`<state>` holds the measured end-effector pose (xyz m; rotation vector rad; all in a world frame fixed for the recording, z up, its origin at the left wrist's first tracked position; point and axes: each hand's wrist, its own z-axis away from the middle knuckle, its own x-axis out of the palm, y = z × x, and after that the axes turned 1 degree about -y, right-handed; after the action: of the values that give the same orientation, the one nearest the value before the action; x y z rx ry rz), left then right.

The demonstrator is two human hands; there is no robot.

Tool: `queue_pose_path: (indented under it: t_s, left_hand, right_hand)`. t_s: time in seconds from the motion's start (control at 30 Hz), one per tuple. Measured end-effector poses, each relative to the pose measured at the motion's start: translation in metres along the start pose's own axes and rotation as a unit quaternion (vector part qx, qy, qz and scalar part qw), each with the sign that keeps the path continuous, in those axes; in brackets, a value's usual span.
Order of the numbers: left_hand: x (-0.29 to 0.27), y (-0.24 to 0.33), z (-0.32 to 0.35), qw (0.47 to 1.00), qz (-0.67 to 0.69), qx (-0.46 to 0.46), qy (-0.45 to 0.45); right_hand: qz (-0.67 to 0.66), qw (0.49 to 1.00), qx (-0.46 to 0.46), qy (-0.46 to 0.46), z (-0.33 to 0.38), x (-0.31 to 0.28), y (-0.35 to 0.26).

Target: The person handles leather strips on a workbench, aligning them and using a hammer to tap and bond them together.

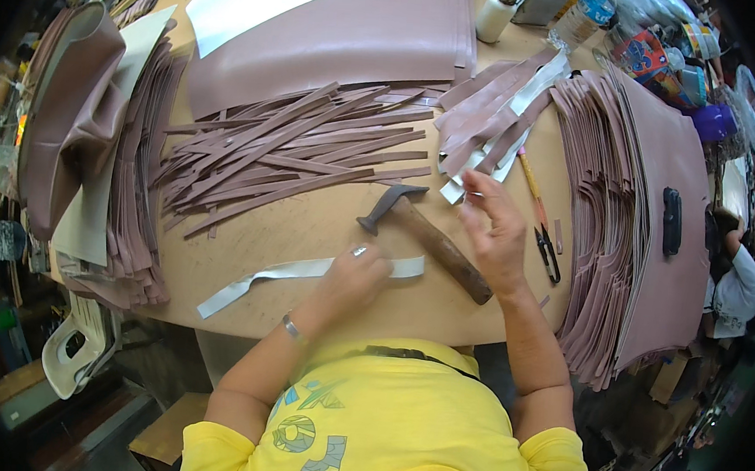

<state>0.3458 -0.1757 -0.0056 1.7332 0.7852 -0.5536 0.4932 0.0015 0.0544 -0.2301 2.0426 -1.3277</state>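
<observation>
A pale white strip [283,272] lies slantwise across the near part of the table. My left hand [355,279] is closed over it, fingers curled, a ring and a bracelet showing. Slightly raised on the right, my right hand [493,233] has its fingers bent toward the thumb; whether anything is pinched there is too small to tell. Its fingertips are close to a bundle of mauve and white strips [498,113]. Between my hands lies a hammer [442,249], its dark head away from me and its wooden handle pointing to the near right.
Many thin mauve strips [296,147] lie loose beyond the hammer. Stacked mauve panels stand left [140,193] and right [603,207]; large mauve sheets [338,45] lie at the back. Black thread snips [548,254] and a yellow pen-like tool [530,178] lie right. A white bottle [495,16] stands behind.
</observation>
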Motion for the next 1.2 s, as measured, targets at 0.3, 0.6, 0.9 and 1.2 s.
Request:
queue_pose_path:
  t_s: [0.3, 0.6, 0.9, 1.2]
  left_hand:
    - [-0.002, -0.002, 0.004, 0.998, 0.038, 0.041, 0.022]
    - [-0.060, -0.035, 0.072, 0.987, -0.108, -0.114, 0.020]
    - [-0.142, -0.031, 0.105, 0.907, 0.053, -0.411, -0.074]
    - [-0.123, -0.026, 0.096, 0.912, 0.198, -0.349, -0.086]
  right_hand:
    - [0.202, 0.957, -0.117, -0.172, 0.057, 0.030, -0.013]
    - [0.138, 0.969, 0.039, -0.202, 0.072, 0.019, -0.004]
    - [0.181, 0.974, -0.042, -0.127, 0.072, 0.039, -0.001]
    - [0.385, 0.915, -0.113, -0.034, 0.059, 0.029, -0.013]
